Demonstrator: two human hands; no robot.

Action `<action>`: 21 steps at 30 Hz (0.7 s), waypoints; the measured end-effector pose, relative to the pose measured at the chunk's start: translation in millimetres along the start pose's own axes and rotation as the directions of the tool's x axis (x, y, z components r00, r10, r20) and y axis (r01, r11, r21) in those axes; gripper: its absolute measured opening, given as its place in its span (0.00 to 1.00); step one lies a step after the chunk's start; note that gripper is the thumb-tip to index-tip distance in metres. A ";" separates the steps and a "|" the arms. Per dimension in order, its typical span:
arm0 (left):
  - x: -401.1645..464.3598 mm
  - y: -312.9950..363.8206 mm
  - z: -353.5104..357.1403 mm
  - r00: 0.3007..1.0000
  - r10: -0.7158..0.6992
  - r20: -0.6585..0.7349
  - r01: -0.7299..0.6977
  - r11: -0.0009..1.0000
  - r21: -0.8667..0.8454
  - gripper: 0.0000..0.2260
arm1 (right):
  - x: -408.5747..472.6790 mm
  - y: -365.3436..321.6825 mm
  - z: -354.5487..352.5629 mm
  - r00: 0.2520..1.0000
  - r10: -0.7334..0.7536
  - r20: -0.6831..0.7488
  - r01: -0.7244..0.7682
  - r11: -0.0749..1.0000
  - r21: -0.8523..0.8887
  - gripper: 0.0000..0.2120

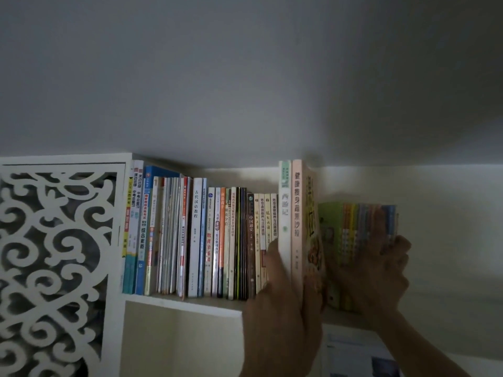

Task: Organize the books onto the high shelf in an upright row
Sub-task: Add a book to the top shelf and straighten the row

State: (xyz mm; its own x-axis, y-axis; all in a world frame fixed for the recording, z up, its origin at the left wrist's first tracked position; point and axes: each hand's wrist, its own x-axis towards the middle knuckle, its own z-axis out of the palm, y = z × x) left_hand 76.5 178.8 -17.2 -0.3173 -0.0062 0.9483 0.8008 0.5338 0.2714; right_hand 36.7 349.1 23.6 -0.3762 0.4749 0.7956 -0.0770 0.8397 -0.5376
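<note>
Books fill my high shelf [185, 302]: left hand [283, 300] grips two tall volumes [290, 227], one marked 西游记; right hand [381, 270] clasps a colourful set [356, 229], count unclear.

- The left hand [283, 300] covers the lower ends of the two tall books [290, 213] and of a few spines in the upright row [196, 238] beside them; its wrist runs off the bottom edge.
- The bundle of thin colourful books [356, 229] is blurred; its spine lettering cannot be read, and how many there are is unclear.
- The right hand [381, 270] hides the bundle's lower right part; its fingertips are smeared by blur.
- The shelf board [185, 304] disappears behind both hands.
- The carved white panel [54, 254] is cut by the left and bottom edges; what lies behind its openings is too dark to tell.
- A bluish sheet [362, 357] below the shelf is blurred and cropped.
</note>
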 end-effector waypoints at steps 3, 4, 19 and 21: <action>20.0 -0.4 23.9 0.994 -0.107 0.030 0.105 0.992 0.065 0.27 | 7.7 19.5 -8.5 0.997 0.067 -0.042 -0.068 0.997 -0.030 0.66; 26.2 -5.0 33.2 0.989 -0.141 0.052 0.136 0.986 0.096 0.26 | 9.3 23.5 -8.9 0.996 0.074 -0.052 -0.075 0.997 -0.025 0.66; 19.2 -53.3 70.7 0.978 0.207 0.039 -0.203 0.874 0.441 0.35 | -9.7 -7.3 6.4 0.999 0.003 -0.033 -0.003 1.000 -0.017 0.66; 24.3 -58.8 76.6 0.971 0.232 0.052 -0.231 0.871 0.434 0.35 | -13.9 -13.2 9.8 1.000 -0.019 -0.024 0.018 0.999 -0.030 0.65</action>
State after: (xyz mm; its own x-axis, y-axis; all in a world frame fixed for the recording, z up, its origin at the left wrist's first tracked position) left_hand -17.1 212.1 -22.8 -0.1488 0.1614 0.9756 0.5499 0.8335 -0.0540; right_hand 33.8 328.9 17.0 -0.3521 0.4650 0.8123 -0.0561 0.8558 -0.5142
